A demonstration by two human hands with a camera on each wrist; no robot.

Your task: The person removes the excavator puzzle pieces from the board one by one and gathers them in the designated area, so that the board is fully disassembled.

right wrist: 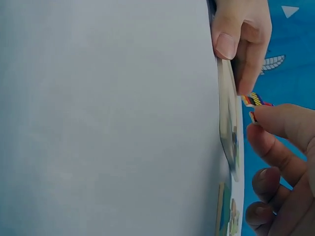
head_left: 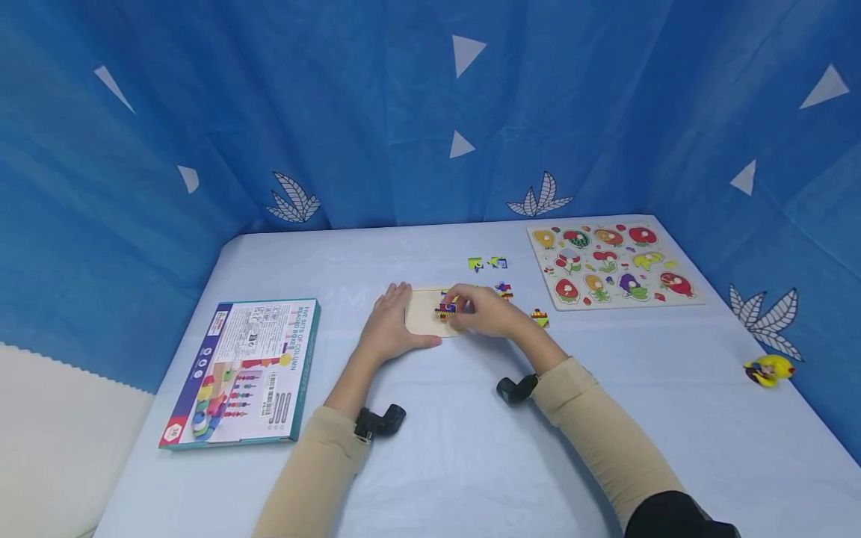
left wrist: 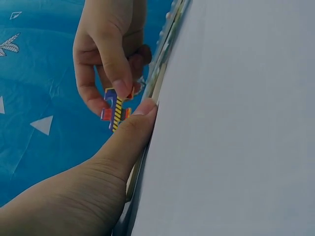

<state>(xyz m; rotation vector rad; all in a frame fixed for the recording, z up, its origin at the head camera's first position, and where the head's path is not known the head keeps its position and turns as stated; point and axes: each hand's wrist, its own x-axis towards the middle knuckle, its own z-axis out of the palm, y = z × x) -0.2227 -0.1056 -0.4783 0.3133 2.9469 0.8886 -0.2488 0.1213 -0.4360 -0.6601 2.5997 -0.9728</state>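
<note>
Between its thumb and fingers, my right hand (head_left: 489, 312) pinches a jigsaw puzzle piece (head_left: 443, 311) with yellow-black stripes and purple and red parts. This piece is held up over a small pale wooden puzzle board (head_left: 420, 315). My left hand (head_left: 390, 327) rests at the board's left side, fingers straight along that edge and thumb spread along the near edge. In the left wrist view the thumb (left wrist: 130, 135) touches the rim. Some coloured pieces show at the board's right end, partly hidden by my right hand.
Loose puzzle pieces (head_left: 498, 262) lie behind the board, and another piece (head_left: 539, 317) to its right. A fruit peg puzzle (head_left: 622, 261) sits at the back right. On the left lies a flat toy box (head_left: 249, 373). A small yellow toy (head_left: 769, 370) is near the right edge.
</note>
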